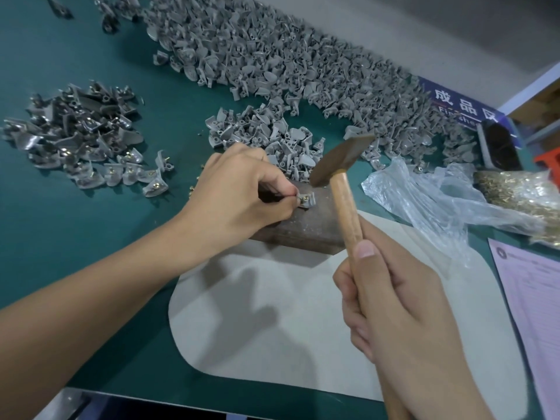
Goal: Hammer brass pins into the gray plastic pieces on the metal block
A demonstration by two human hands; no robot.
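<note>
Blue sign [463, 106]: "成品区", perhaps "Finished".

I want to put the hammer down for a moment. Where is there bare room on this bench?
The pale mat between the metal block and the bench's near edge is bare. So is the green bench top left of the left forearm, below the pinned pieces. Crowded: the far side under gray plastic pieces, and the right with the plastic bag, brass pins and paper form.
</note>
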